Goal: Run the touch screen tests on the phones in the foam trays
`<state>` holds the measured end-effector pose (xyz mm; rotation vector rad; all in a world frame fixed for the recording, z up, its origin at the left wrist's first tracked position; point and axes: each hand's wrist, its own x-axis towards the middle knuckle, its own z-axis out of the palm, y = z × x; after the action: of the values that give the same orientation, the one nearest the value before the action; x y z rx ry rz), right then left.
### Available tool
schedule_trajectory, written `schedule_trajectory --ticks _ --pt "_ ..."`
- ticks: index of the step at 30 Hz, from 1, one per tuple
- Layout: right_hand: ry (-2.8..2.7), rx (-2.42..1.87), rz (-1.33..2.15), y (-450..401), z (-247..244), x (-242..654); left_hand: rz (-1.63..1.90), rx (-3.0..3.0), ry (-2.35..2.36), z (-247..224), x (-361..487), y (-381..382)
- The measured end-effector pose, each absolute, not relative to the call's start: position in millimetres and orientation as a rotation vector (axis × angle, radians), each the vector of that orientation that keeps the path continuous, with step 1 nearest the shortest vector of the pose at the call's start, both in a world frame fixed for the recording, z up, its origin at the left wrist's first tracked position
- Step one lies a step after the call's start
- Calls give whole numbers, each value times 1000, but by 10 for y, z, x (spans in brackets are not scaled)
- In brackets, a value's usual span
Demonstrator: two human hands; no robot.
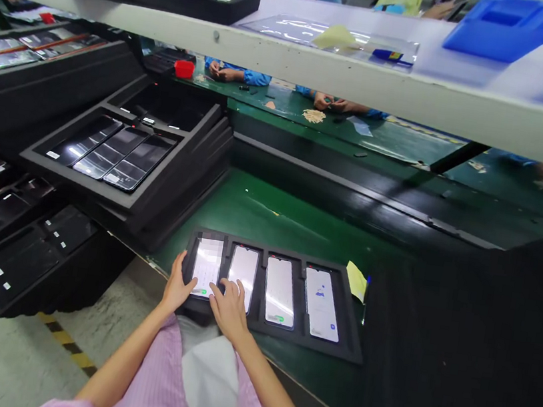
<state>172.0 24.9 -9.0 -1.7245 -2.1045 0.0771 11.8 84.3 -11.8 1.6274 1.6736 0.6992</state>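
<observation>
A black foam tray (350, 346) lies on the green bench top, holding several smartphones in a row with lit screens. My left hand (179, 288) is at the tray's left edge, fingers apart, its thumb at the lower left of the leftmost smartphone (206, 268). That screen shows a keypad-like layout and a green button. Fingers spread, my right hand (230, 309) reaches over the second smartphone (244, 264), its thumb side near the leftmost phone's lower right corner. Farther right are a third smartphone (280, 292) and a fourth-slot smartphone (322, 303) with a blue graphic.
Stacked foam trays (138, 201) with dark-screened phones stand left. More trays (36, 258) sit lower left. A yellow note (356, 281) touches the tray's right side. A white shelf (370, 76) crosses above. Black material (471, 366) fills the right. Co-workers' hands (226, 74) show across the bench.
</observation>
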Motion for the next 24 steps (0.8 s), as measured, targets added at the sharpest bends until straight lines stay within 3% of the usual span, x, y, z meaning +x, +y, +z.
schedule_trajectory --ticks 24 --pt "-2120 -1722 93 330 -171 1646 660 1542 1744 -105 135 873"
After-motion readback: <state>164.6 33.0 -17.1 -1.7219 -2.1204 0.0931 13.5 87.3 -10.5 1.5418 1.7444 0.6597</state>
